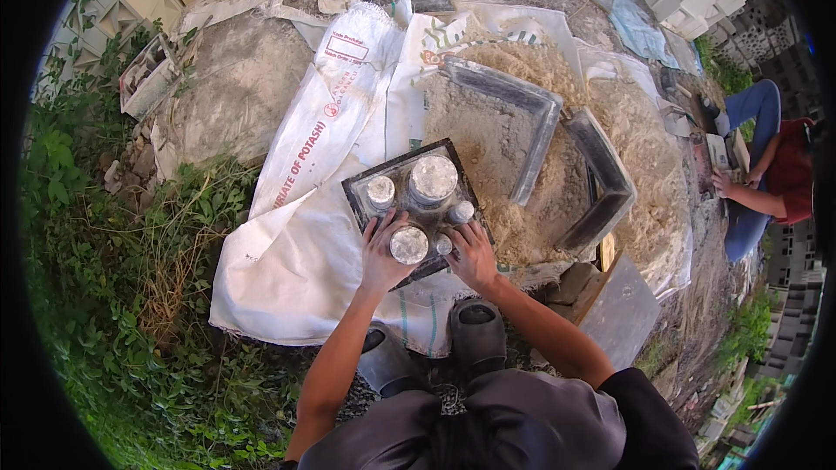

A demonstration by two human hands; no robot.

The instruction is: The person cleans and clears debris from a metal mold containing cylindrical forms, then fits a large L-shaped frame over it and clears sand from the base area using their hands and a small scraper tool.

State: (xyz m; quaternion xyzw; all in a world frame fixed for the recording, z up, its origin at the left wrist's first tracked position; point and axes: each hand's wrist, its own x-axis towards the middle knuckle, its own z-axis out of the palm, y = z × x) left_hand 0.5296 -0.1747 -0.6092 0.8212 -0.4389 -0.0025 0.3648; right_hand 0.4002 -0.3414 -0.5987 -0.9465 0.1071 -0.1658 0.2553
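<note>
Black square plate with five pale-topped cylinders | lies on white sack beside sand and dark L-shaped frames | left grip: fingers curved about front-left cylinder | right grip: fingers at two small cylinders | pinching or merely resting, either grip: cannot tell

Left hand is partly hidden by front cylinder; right hand covers some edge of plate. Co-worker is cut off at right rim.
</note>
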